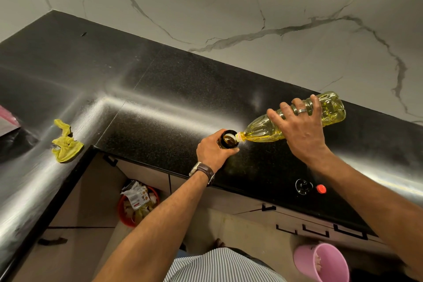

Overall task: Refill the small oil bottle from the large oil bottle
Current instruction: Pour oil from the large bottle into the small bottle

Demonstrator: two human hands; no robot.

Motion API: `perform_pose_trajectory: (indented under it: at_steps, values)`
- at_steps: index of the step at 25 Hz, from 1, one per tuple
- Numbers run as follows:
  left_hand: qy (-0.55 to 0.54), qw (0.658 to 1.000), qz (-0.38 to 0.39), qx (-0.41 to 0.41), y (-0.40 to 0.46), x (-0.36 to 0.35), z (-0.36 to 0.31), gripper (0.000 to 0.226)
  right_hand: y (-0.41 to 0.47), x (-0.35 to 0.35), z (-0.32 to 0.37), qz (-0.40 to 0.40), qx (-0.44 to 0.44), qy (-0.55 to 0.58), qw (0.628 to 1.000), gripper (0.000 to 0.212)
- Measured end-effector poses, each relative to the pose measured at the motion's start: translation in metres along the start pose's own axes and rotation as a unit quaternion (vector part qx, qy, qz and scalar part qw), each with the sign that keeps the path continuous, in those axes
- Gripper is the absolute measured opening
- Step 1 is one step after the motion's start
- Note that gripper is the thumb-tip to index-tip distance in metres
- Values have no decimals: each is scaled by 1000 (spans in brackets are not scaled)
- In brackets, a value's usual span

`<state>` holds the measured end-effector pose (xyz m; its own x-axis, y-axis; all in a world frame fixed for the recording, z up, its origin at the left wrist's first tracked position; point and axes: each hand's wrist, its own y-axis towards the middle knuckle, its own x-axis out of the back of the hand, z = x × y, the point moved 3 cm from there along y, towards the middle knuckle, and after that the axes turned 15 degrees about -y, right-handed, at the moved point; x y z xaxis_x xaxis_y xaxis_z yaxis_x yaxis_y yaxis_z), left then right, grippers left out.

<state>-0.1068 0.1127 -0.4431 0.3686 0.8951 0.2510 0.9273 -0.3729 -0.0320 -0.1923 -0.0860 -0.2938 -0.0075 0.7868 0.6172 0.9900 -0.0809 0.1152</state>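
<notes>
The large oil bottle (295,119) lies nearly level above the black tabletop (160,98), mouth aimed left into the small oil bottle (229,139), base to the right; yellow oil fills it. The right hand (302,128) grips its middle, while the left hand (215,151) wraps the upright small bottle's neck. Nearer the edge sit a red cap (321,188) and a dark lid (304,186).

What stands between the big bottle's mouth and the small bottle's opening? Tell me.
Nothing visible. The large oil bottle, tilted in the right hand, has its mouth right at the open rim of the small oil bottle, which the left hand grips. The red cap lies apart on the counter.
</notes>
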Motion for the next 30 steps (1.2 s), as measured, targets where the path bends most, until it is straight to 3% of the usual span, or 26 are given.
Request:
perform_pose_trajectory:
  at_steps: [30]
  values:
    - [3, 1000, -5, -5, 0, 1, 0, 60, 24, 29, 4, -84, 74, -98, 989, 79]
